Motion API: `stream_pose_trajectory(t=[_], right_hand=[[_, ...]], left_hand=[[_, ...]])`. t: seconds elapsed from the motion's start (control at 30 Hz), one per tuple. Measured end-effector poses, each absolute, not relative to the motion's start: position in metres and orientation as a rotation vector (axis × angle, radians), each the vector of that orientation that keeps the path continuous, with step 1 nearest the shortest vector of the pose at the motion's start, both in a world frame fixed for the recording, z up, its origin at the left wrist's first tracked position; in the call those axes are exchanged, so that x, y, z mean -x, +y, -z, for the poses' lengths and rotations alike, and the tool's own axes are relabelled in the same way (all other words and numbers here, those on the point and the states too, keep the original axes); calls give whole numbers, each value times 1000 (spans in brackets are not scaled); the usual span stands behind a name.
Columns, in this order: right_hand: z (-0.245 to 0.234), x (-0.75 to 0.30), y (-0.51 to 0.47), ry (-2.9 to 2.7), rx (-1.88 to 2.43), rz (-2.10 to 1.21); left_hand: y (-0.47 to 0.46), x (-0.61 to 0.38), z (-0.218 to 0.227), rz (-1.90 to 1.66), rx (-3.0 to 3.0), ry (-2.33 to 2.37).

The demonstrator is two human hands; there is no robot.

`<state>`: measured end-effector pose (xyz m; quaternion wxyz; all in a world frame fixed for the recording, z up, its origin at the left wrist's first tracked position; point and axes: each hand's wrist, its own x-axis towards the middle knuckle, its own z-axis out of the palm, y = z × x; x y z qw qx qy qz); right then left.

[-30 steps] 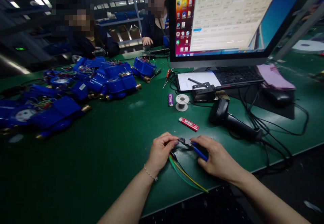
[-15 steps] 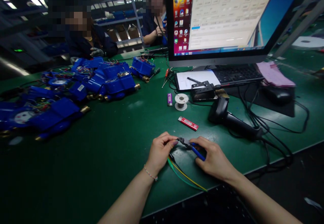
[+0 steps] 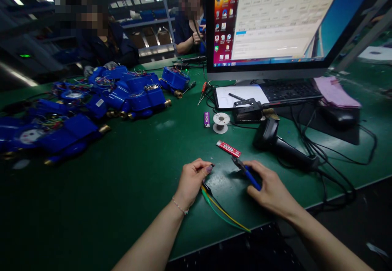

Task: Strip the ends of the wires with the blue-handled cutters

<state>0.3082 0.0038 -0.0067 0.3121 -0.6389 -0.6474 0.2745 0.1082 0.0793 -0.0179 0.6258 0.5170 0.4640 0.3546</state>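
Observation:
My left hand [image 3: 192,179] pinches the black end of a thin cable near the front edge of the green table [image 3: 131,173]. Green and yellow wires [image 3: 223,214] trail from that pinch toward me. My right hand [image 3: 269,189] grips small blue-handled pliers [image 3: 245,171], whose jaws point up and left and sit a little apart from the wire end. A red lighter [image 3: 228,148] lies just beyond both hands.
A black barcode scanner [image 3: 281,144] with cables lies to the right. A solder spool [image 3: 221,122], a purple battery [image 3: 206,119], a keyboard [image 3: 288,92] and monitor [image 3: 284,21] stand behind. Several blue meter housings [image 3: 92,103] are piled at left. Two people work across the table.
The pliers have come off the wire end and moved right and slightly away; my hands are now apart. The left hand still holds the wire.

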Motion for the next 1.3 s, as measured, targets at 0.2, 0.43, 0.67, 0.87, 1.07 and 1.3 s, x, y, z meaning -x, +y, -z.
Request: stream_pose_trajectory(t=[0.2, 0.43, 0.67, 0.87, 1.07, 1.3], right_hand=[[6, -287, 4, -1859, 1630, -784], [5, -287, 7, -1908, 1624, -755], [8, -291, 6, -1933, 1632, -738], [5, -291, 6, -1942, 1622, -751], [3, -295, 7, -1972, 1626, -720], [9, -291, 5, -1951, 1654, -627]], left_hand=[[79, -107, 17, -814, -1274, 1043], [80, -104, 18, -788, -1381, 1043], [80, -105, 17, -805, -1409, 1029], [81, -104, 16, -814, -1443, 987], [80, -103, 15, -798, -1477, 991], [79, -105, 13, -780, -1496, 1029]])
